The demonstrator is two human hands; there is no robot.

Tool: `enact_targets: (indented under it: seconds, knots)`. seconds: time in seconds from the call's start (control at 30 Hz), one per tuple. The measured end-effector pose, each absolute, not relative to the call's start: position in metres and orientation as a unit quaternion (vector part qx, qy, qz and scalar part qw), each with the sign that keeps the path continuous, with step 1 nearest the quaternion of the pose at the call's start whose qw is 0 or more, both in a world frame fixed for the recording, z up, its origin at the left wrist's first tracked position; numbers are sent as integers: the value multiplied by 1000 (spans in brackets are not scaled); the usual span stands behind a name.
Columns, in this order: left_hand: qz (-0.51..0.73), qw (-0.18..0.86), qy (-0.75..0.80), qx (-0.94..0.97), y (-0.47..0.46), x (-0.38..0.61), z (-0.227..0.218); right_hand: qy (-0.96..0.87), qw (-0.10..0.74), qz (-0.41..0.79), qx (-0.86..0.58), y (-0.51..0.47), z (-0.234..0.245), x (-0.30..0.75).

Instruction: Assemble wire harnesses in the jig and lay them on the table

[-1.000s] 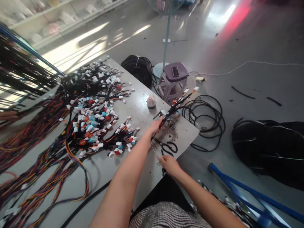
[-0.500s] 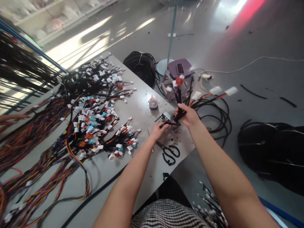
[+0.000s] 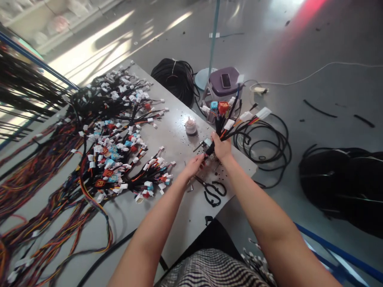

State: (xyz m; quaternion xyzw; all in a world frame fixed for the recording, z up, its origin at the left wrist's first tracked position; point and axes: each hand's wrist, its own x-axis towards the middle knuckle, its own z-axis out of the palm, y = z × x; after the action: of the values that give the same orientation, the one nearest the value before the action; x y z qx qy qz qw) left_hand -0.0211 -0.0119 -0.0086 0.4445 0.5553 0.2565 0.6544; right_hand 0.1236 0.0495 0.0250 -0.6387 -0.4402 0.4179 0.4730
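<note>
My right hand [image 3: 223,147] is wrapped round a wire harness [image 3: 220,126] whose loose end fans out above it. Red, light blue and white connectors [image 3: 223,107] tip those wires. Closer to me, my left hand [image 3: 195,165] pinches the black sleeved part of the same harness. A small metal fixture [image 3: 206,142] stands at the table's edge right by both hands, partly hidden by them. Below the hands lie black-handled scissors [image 3: 213,193] on the tabletop. Behind the fixture stands a small clear bottle [image 3: 190,126] with dark contents.
Many harnesses with white connectors [image 3: 119,139] cover the left of the table [image 3: 167,139]. Beyond its edge are a coil of black tubing [image 3: 175,81], a purple stool [image 3: 220,87] carrying a phone [image 3: 226,80], and looped black cable [image 3: 278,135]. Large black coils [image 3: 344,187] lie at right.
Both hands have shifted a little left, the right one more. The connector end of the harness has tilted and spread out, so its red and blue connectors show more plainly.
</note>
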Motion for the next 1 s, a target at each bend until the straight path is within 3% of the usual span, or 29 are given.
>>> enact_targets:
  seconds: [0.2,0.27,0.43,0.7,0.8,0.93,1.0]
  knots:
    - [259,654,563,434,-6,-20,-9,-500,452,226,-704,-30,30,153]
    - [269,655,557,434,-14,-26,-11,-552,367,252,-705,-77,19,151]
    - [240,655,573,431,-9,-21,-8,-685,65,287,-667,-152,-12,149]
    - [259,550,646,463,-13,-10,-1,-708,-37,203,-676,-184,-7,159]
    - [239,592,643,422,-23,-24,-1,-645,-50,292,-705,-179,0,163]
    - [232,647,619,380,-25,-36,-1,-453,21,665,-593,-142,4,169]
    - [245,665,593,382,-24,-38,0,-355,82,786,-500,-119,3,168]
